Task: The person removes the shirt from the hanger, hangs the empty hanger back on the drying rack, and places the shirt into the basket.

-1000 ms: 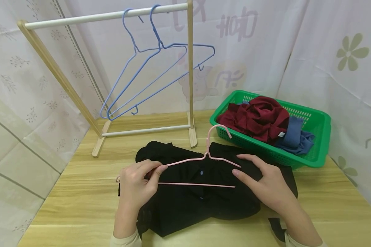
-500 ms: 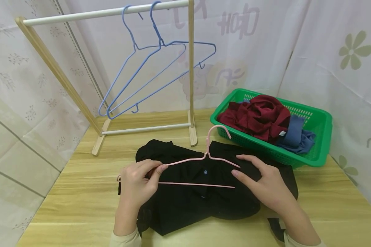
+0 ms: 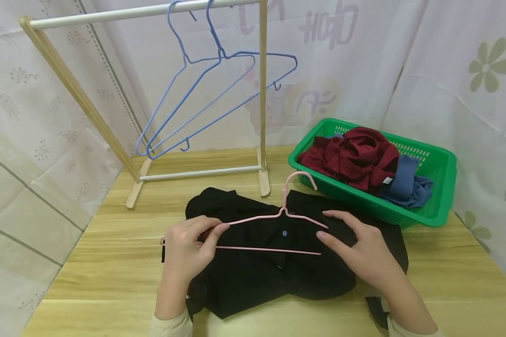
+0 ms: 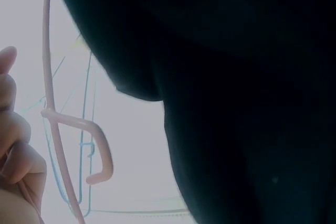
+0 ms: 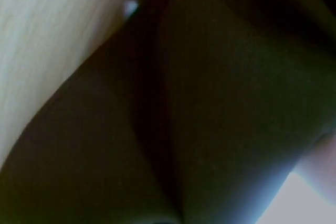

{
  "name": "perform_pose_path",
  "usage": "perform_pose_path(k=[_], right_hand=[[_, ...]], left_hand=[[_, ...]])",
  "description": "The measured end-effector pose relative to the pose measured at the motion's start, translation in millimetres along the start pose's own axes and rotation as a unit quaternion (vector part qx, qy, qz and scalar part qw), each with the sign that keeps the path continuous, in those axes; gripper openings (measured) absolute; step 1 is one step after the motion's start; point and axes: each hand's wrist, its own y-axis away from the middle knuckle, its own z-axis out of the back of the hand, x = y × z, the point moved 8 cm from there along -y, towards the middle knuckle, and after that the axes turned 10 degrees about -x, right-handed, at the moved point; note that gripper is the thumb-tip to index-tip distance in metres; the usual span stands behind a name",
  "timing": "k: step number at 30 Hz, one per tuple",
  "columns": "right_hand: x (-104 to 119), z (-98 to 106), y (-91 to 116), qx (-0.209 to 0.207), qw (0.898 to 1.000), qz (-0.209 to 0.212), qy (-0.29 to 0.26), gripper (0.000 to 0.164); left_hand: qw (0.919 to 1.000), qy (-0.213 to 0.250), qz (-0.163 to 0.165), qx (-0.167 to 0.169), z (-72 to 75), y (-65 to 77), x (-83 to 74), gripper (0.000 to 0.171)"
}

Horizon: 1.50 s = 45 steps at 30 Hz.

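Observation:
A pink clothes hanger (image 3: 257,217) is held upright over a black shirt (image 3: 253,285) that has small buttons down its front. Between thumb and index finger, my left hand (image 3: 191,248) pinches the hanger's left shoulder. The hanger's right end disappears under black cloth. There my right hand (image 3: 360,250) holds the shirt with thumb and index finger apart, its other fingers hidden. In the left wrist view, a small hook (image 4: 102,150) on the hanger's bar shows beside the curled fingers (image 4: 21,161). Dark cloth (image 5: 231,98) fills most of the right wrist view.
A wooden rack (image 3: 263,112) stands at the back left, with blue hangers (image 3: 189,96) on its white rail. A green basket (image 3: 448,187) at the back right contains a dark red garment (image 3: 358,159) and blue cloth (image 3: 404,180). All stand on a wooden table (image 3: 109,281).
Both hands and the hanger keep nearly the same place. The head view has tilted slightly down, so the rack and basket appear a little higher. A shirt button appears slightly farther right.

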Motion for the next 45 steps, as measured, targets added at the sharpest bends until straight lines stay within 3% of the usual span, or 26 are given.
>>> perform_pose_path(k=[9, 18, 24, 35, 45], right_hand=[[-3.1, 8.4, -2.5, -0.012, 1.000, 0.001, 0.013, 0.047], [-4.3, 14.1, -3.8, -0.012, 1.000, 0.003, 0.014, 0.047], [-5.8, 18.1, -4.6, -0.014, 1.000, -0.001, 0.010, 0.048], [-9.6, 21.0, -6.0, -0.009, 1.000, -0.016, 0.004, 0.050], [-14.8, 24.4, -5.9, -0.010, 1.000, -0.024, 0.005, 0.052]], left_hand=[[0.9997, 0.006, -0.002, -0.024, 15.5, -5.6, 6.3, 0.040], [0.9994, 0.004, -0.001, -0.035, 28.0, -11.8, 11.9, 0.042], [0.9991, 0.002, 0.010, -0.040, 36.2, -15.9, 13.6, 0.009], [0.9985, 0.020, 0.016, -0.049, 44.3, -19.5, 15.9, 0.011], [0.9980, 0.006, 0.020, -0.059, 50.1, -20.2, 15.2, 0.015]])
